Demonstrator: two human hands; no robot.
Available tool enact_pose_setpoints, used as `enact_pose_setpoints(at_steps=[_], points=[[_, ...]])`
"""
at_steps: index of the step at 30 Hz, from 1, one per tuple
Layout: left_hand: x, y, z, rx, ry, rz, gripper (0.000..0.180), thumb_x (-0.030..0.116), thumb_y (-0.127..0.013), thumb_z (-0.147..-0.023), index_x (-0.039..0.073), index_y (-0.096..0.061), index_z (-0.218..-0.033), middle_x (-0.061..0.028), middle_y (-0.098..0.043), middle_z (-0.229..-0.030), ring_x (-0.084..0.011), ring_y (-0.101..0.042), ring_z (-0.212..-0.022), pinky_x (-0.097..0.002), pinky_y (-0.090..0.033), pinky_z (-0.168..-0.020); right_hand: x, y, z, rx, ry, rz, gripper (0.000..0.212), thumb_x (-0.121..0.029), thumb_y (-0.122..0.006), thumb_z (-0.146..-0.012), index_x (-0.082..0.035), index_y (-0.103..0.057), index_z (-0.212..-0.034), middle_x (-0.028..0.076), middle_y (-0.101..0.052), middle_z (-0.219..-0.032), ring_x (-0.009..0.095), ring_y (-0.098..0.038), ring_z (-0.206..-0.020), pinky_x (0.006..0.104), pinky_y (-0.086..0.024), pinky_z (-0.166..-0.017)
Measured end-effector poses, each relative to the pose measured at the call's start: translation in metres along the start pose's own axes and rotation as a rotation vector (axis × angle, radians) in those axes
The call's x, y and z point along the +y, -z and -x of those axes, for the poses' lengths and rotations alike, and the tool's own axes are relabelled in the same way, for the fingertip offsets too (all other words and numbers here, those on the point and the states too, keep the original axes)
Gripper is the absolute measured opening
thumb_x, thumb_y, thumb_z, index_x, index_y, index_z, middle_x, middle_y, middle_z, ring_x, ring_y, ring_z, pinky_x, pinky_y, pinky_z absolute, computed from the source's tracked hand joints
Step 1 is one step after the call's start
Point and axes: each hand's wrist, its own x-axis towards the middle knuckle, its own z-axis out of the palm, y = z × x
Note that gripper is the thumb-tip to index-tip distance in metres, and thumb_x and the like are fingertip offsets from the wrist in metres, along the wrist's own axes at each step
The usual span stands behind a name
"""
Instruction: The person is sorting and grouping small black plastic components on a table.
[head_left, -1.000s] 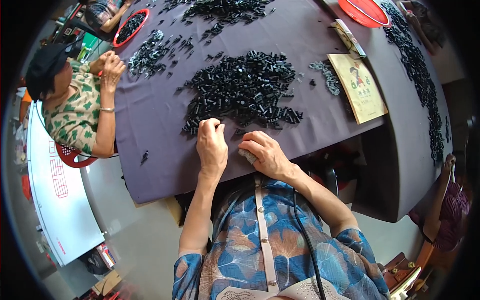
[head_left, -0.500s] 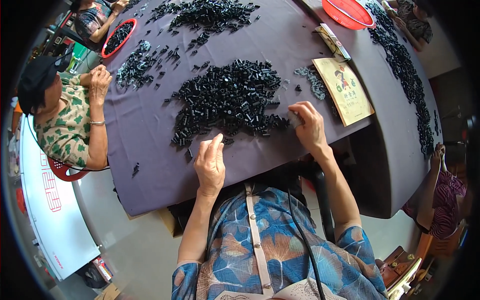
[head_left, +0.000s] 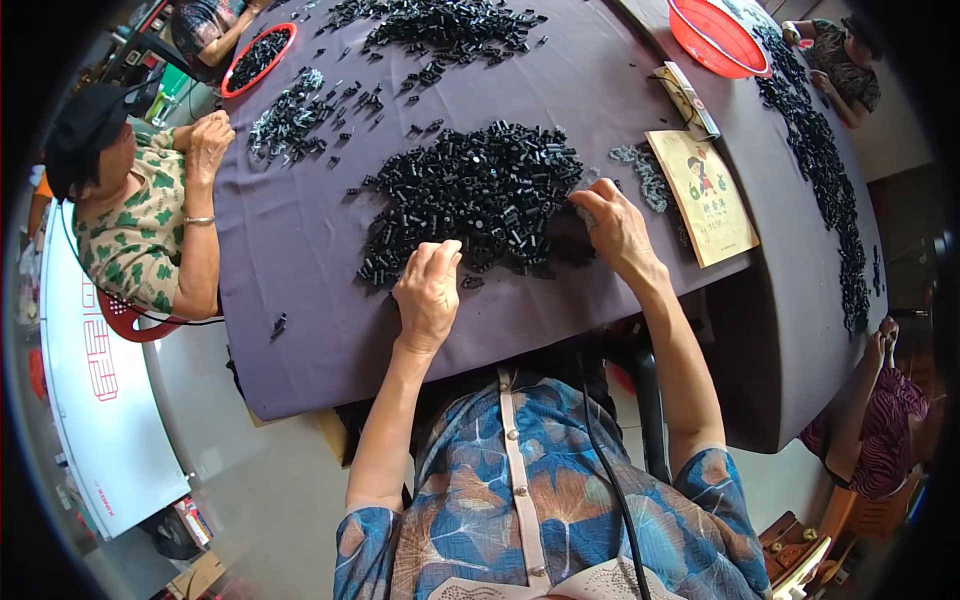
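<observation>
In front of me on the dark cloth-covered table (head_left: 300, 350) lies a big heap of small black plastic cylinders (head_left: 470, 190). At its near edge is my left hand (head_left: 428, 295), fingers pressed together and touching the heap. What they pinch, if anything, is hidden. Beside the heap's right edge, my right hand (head_left: 620, 235) is closed around a bunch of small translucent grey pieces (head_left: 584, 208), partly covered by the fingers. Farther right, more such clear pieces (head_left: 645, 175) lie in a loose cluster next to a yellow booklet (head_left: 705, 200).
A rolled paper packet (head_left: 688, 100) and a red basket (head_left: 715, 45) lie toward the far right. More black parts (head_left: 455, 30) are spread at the back. At left, a co-worker (head_left: 140, 200) sits near mixed black and clear pieces (head_left: 290, 125). Another red basket (head_left: 262, 60) holds black parts.
Both hands have moved forward a little, the left to the heap's near edge and the right along its right side, keeping the translucent pieces. The whole view has shifted slightly.
</observation>
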Motion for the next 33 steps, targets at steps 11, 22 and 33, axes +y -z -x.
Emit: enact_pose_setpoints(at_steps=[11, 22, 33], points=[[0.021, 0.004, 0.024, 0.006, 0.171, 0.213, 0.026, 0.004, -0.069, -0.084, 0.003, -0.059, -0.108, -0.0124, -0.062, -0.091, -0.0293, -0.063, -0.075, -0.0361, -0.052, -0.065, 0.011, -0.004, -0.002, -0.017, -0.077, 0.036, 0.02, 0.004, -0.054, -0.079, -0.005, -0.056, -0.097, 0.016, -0.059, -0.095, 0.038, -0.059, -0.09, 0.0445, -0.048, -0.078], [0.02, 0.001, 0.031, 0.047, 0.233, 0.295, 0.021, 0.001, -0.073, -0.079, 0.002, -0.062, -0.097, -0.01, -0.064, -0.091, -0.0229, -0.063, -0.074, -0.0305, -0.051, -0.064, 0.004, -0.013, 0.015, 0.178, -0.158, -0.023, 0.02, 0.004, -0.05, -0.084, -0.001, -0.051, -0.103, 0.021, -0.058, -0.095, 0.04, -0.059, -0.086, 0.0452, -0.047, -0.074], [0.027, 0.005, 0.031, -0.042, 0.192, 0.269, 0.019, 0.0, -0.07, -0.079, 0.005, -0.061, -0.095, -0.0088, -0.063, -0.09, -0.0287, -0.065, -0.077, -0.0358, -0.053, -0.064, -0.107, -0.038, 0.057, 0.0, 0.079, -0.589, 0.038, 0.017, -0.055, -0.069, -0.002, -0.058, -0.101, 0.015, -0.057, -0.097, 0.036, -0.06, -0.09, 0.0388, -0.051, -0.075]])
